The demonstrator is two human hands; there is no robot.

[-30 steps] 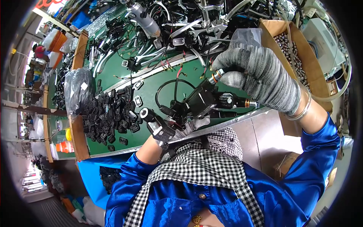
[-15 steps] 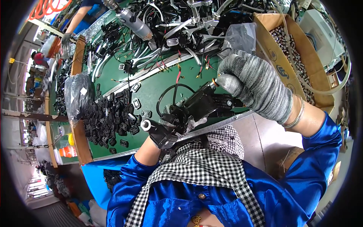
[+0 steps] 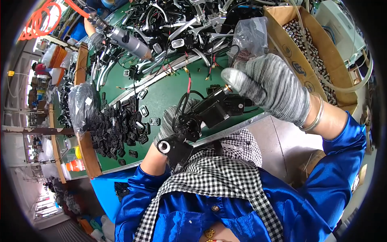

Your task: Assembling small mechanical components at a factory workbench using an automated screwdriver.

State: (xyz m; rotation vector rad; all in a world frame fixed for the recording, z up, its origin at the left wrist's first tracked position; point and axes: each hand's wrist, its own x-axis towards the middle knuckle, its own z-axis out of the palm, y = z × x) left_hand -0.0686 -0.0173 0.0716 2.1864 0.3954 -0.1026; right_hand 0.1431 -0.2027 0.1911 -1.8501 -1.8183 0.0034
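Note:
A black brake master cylinder (image 3: 213, 115) with a round hollow end and attached wires is held above the near edge of the green bench. My left hand (image 3: 167, 123), in a grey knit glove, grips it from behind and below, its fingers largely hidden by the part. At the cylinder's upper right end sits a small brass-coloured tip (image 3: 227, 88). My gloved right hand (image 3: 274, 88) is closed there, thumb against the tip and fingers curled. Whatever those fingers pinch is hidden. A red-sleeved wire (image 3: 189, 82) rises from the cylinder.
Small black rectangular pieces (image 3: 117, 129) lie heaped left, beside a plastic bag (image 3: 82, 105). Silver levers (image 3: 181, 28) crowd the far side. A power screwdriver (image 3: 129, 42) hangs on a red coiled hose (image 3: 40, 22). A cardboard box (image 3: 274, 18) holds metal parts. A co-worker's gloved hand (image 3: 96, 38) shows far left.
The cylinder's hollow end has shifted slightly right and down, and more of my left glove shows. My right thumb has moved left over the tip. The co-worker's hand has moved right, near the screwdriver.

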